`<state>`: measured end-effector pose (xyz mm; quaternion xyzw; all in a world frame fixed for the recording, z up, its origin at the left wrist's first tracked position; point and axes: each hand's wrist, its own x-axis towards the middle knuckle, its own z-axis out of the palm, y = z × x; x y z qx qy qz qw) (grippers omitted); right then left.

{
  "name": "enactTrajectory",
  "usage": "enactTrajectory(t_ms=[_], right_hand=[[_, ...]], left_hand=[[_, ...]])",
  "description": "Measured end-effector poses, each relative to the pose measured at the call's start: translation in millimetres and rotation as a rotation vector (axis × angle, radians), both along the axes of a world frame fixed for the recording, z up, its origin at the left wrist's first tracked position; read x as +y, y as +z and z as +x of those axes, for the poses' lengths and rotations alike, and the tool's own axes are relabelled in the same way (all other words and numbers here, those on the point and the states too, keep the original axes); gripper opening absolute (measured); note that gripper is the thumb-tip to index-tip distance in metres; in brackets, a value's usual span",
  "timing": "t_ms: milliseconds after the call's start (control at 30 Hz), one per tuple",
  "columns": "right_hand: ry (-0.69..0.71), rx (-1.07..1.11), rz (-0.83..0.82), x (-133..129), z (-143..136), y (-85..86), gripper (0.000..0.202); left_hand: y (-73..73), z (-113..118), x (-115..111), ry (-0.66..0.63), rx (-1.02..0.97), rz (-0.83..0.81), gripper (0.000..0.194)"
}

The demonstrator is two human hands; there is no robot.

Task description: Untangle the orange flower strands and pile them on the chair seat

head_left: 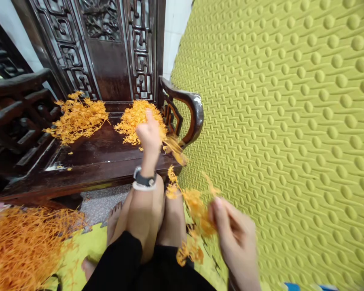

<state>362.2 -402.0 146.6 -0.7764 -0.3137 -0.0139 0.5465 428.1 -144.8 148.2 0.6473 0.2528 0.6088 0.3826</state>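
Observation:
My right hand (pixel 238 238), low on the right, pinches a bunch of orange artificial flower sprigs (pixel 197 204) between thumb and fingers. The bunch hangs in front of my knees, partly blurred. My left hand (pixel 148 131), with a dark watch and a pale band at the wrist, is over the right-hand pile of orange sprigs (pixel 136 115) on the wooden bench. It looks closed with one digit pointing up. A smeared orange strand (pixel 176 151) trails at its right side; whether the fingers grip it is hidden by blur.
Another pile of orange sprigs (pixel 79 117) lies left on the dark carved bench (pixel 87 155). Its curved armrest (pixel 195 109) rises beside a yellow bumpy foam mat (pixel 276 133). A large heap of tangled orange stems (pixel 27 246) fills the lower left. Loose bits dot the seat.

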Motion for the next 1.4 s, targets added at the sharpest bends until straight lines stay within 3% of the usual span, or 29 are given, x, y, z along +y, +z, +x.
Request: enactTrajectory(t_ms=[100,167,333,467,600,733,833,967,1067,1133,1267,1367,1400], right_hand=[[-0.229,-0.012,0.066,-28.0,1.6,-1.2,0.04],[-0.297,0.021,0.091,-38.1,12.0,-7.8,0.035],[-0.245,0.129,0.205,-38.4,41.8,-27.5,0.03],[-0.238,0.182,0.201,-35.1,52.1,-36.0,0.032],[-0.216,0.205,0.166,-31.4,58.1,-39.5,0.035],[-0.198,0.252,0.181,-21.2,60.2,-39.2,0.038],[-0.17,0.318,0.273,-9.8,58.6,-33.9,0.05],[-0.043,0.332,0.376,6.6,54.9,-18.8,0.063],[0.053,0.244,0.316,16.4,51.4,-3.4,0.059],[0.097,0.118,0.223,20.6,49.0,7.0,0.055],[0.242,-0.071,0.001,24.0,45.7,20.8,0.051],[0.401,-0.041,-0.136,23.2,44.6,22.0,0.016],[0.44,-0.026,-0.163,22.5,44.7,21.1,0.018]], left_hand=[[8.8,3.9,54.4,0.082,0.03,-0.063,0.058],[7.2,10.0,70.3,0.052,0.076,-0.024,0.061],[-24.0,32.5,57.0,-0.175,0.358,0.002,0.064],[-48.6,40.5,56.6,-0.236,0.466,-0.054,0.058],[-59.2,35.7,71.3,-0.262,0.47,-0.089,0.049],[-57.9,29.5,76.9,-0.343,0.413,-0.167,0.052],[-46.2,23.3,66.1,-0.443,0.36,-0.233,0.052],[-19.0,5.7,26.4,-0.668,0.204,-0.275,0.057],[1.0,-13.8,-13.6,-0.904,0.079,-0.232,0.06],[10.7,-27.4,-37.5,-0.981,0.085,-0.161,0.06],[20.0,-48.2,-66.8,-1.044,0.114,0.0,0.057],[20.1,-52.9,-70.0,-1.009,0.128,0.189,0.054],[19.2,-52.4,-67.7,-0.948,0.113,0.271,0.053]])
